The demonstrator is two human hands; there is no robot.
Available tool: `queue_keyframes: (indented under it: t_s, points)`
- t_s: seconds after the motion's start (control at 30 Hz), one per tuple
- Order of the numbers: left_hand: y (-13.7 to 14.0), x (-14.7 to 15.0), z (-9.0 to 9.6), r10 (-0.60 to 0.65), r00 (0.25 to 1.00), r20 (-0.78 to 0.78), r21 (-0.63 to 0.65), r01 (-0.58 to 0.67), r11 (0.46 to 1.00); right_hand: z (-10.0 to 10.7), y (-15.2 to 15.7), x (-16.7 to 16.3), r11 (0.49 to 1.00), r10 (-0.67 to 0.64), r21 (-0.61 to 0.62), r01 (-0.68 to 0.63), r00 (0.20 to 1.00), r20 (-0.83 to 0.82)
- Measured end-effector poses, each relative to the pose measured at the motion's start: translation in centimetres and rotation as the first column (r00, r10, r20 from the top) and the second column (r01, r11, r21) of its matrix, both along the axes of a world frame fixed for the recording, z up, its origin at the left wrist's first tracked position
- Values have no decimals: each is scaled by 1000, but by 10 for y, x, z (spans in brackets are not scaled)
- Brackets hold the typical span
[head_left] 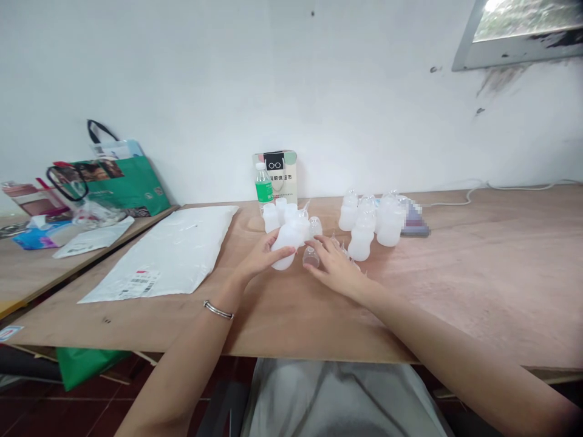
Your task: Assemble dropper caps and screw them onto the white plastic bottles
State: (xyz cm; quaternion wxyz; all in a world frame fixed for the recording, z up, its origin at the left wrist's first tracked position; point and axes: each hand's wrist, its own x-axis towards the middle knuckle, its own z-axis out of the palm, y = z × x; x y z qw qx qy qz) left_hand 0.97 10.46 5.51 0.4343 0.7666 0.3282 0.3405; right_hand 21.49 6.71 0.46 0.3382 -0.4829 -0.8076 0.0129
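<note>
My left hand (266,256) is closed around a frosted white baby bottle (286,240), tilted above the table with its upper end pointing away to the right. My right hand (337,267) is low over the table, thumb and fingers apart on either side of a small clear dome cap (311,257); whether they touch it I cannot tell. Just behind stands another clear cap (314,227). Several clear pointed pieces (345,247) lie partly hidden behind my right hand. Frosted open bottles (270,217) stand beyond my left hand.
To the right stand several capped frosted bottles (362,237), with a blurred-out item (415,218) behind. A water bottle (264,187) and paper bag (286,173) are by the wall. A white mailing bag (168,249) lies left; a green bag (136,185) stands beyond.
</note>
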Motion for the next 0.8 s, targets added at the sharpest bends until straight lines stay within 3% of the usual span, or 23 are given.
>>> queue_keyframes:
  t_s: [0.13,0.27,0.37,0.43,0.47,0.53,0.6,0.63,0.7,0.8]
  points:
    - [2,4,-4,-123,992,-41,2,123,992,-8,1,-2,994,34,-105,-18,986,161]
    - [4,4,-6,-148,989,-19,14,148,989,-8,0,-4,987,48,-162,-16,980,193]
    - [5,2,-6,-145,989,-24,15,145,989,-3,0,-3,988,72,-140,-59,993,89]
    - [5,0,-6,-140,990,-28,15,141,990,4,1,1,993,74,-84,-87,986,-150]
    - [5,0,-7,-143,989,-26,16,143,990,8,1,3,994,84,-44,-104,944,-319]
    - [6,-1,-8,-171,985,-26,4,171,985,18,0,9,990,136,59,-128,758,-638]
    - [7,-1,-9,-228,973,-43,-45,226,973,25,-2,15,975,220,176,-133,560,-799]
    - [7,-1,-10,-258,965,-55,-80,253,964,28,-4,17,964,266,232,-129,503,-822]
    - [8,0,-11,-317,946,-69,-137,306,942,31,-9,18,937,347,324,-131,473,-810]
    - [8,1,-10,-389,920,-52,-150,378,913,29,-15,14,861,501,452,-234,544,-673]
